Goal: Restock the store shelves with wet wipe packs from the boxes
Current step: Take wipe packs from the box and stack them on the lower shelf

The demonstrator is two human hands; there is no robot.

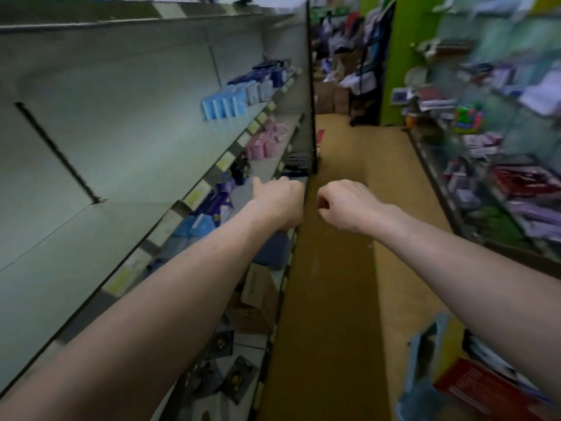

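Note:
Both my bare arms reach forward along the aisle. My left hand (279, 199) hovers at the front edge of the left shelving (194, 196), thumb sticking out, fingers curled under with nothing seen in them. My right hand (343, 205) hangs over the floor as a loose fist, holding nothing. Light blue packs (223, 106) stand in a row on the upper shelf; pink packs (267, 144) sit one level below. Purple and blue packs (212, 208) lie on the shelf under my left forearm. An open cardboard box (258, 296) sits lower down.
A wide bare shelf board (76, 232) fills the left. The brown aisle floor (340, 268) runs ahead to stacked cartons (334, 95). Crowded shelving (501, 177) lines the right side. A blue bag (425, 375) and a red box (473, 387) sit low on the right.

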